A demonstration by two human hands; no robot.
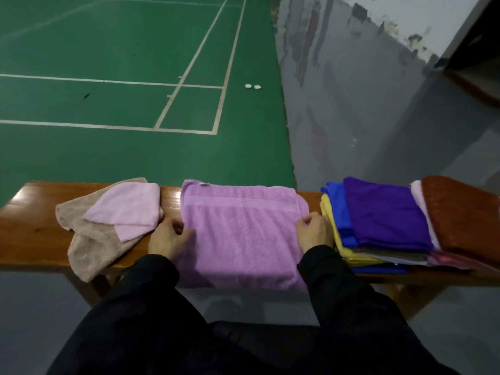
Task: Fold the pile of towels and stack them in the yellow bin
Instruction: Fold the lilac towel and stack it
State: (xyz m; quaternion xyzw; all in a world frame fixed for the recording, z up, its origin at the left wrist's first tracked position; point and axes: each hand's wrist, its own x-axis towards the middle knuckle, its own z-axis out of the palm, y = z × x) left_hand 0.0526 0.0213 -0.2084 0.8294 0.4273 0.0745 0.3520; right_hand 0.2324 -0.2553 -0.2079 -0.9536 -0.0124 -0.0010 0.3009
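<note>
Indoor sports hall: green court floor with white lines, grey painted concrete strip to the right, scuffed wall beyond. Narrow glossy brown wooden worktop (32,212) runs across the view.

Centre of worktop: thick lilac terry towel (240,234), folded to a rough rectangle, woven border band and a small label at the far edge. Its near edge overhangs the worktop's front.

Left hand (169,239) sits at the towel's left edge, fingers curled onto the fold, appears to pinch it. Right hand (313,231) is at the right edge, fingers curled over the hem, gripping. Both sleeves black.

Left of it: a loose heap, fuzzy beige towel (86,244) with a smoother pale pink cloth (124,209) on top, unfolded, one corner hanging off the front. Right: folded stack (378,220), thin smooth purple and blue cloths over yellow, with a rust-brown textured towel (465,217) alongside.

No yellow bin in view.

Risks, my read:
- Worktop is narrower than the towel, so the overhanging part could drag the whole fold off once the grip loosens.
- Thick pile is springy, so the layers may creep and misalign on the next fold.
- The right hand is touching or nearly touching the stack, and a sideways pull could skew those slippery thin cloths.
</note>
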